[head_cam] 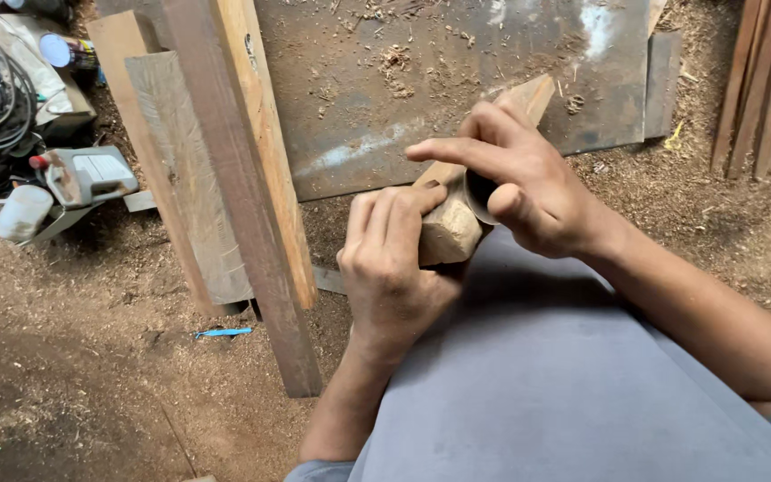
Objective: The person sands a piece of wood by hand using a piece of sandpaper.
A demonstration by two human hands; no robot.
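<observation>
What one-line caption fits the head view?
Left hand grips a wooden block on the lap; right hand works it.

A pale, roughly carved block of light wood with a rounded, smoothed near end point(448, 234) and a squared far end pointing up and away sits tilted above the grey-clad lap, gripped between both hands, its middle hidden by fingers point(385, 223).

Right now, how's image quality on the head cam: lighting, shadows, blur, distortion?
Head view: soft, even daylight, no hard glare; only a faint shadow under the hands on the grey cloth. Left hand, right hand and wood block are sharp. Wide-lens bending shows at the edges, where the planks lean outward.
</observation>
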